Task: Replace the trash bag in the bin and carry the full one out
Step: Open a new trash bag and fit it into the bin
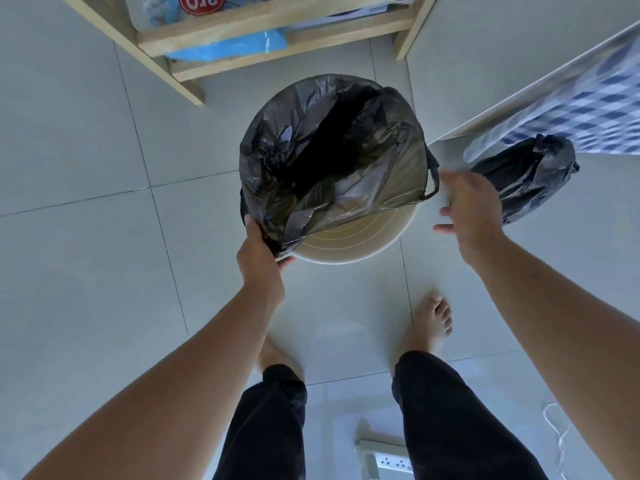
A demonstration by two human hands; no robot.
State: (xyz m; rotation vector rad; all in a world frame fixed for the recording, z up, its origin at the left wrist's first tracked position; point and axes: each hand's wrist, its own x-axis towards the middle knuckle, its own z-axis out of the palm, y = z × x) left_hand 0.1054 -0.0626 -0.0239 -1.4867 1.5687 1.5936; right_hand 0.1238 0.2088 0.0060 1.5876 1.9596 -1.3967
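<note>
A round cream bin [349,244] stands on the tiled floor in front of my feet. A black trash bag [332,150] is spread over its far and left rim, while the near rim is bare. My left hand [259,254] pinches the bag's edge at the bin's near-left rim. Just right of the bin, my right hand [474,213] hovers with fingers apart, holding nothing, close to the bag's loop handle [433,178]. A second black bag [526,178], bunched and closed, lies on the floor further right.
A wooden shelf unit [277,32] with blue plastic and packages stands behind the bin. A blue checked cloth [585,109] hangs at the right by a white edge. A power strip [384,459] and white cable lie near my right leg.
</note>
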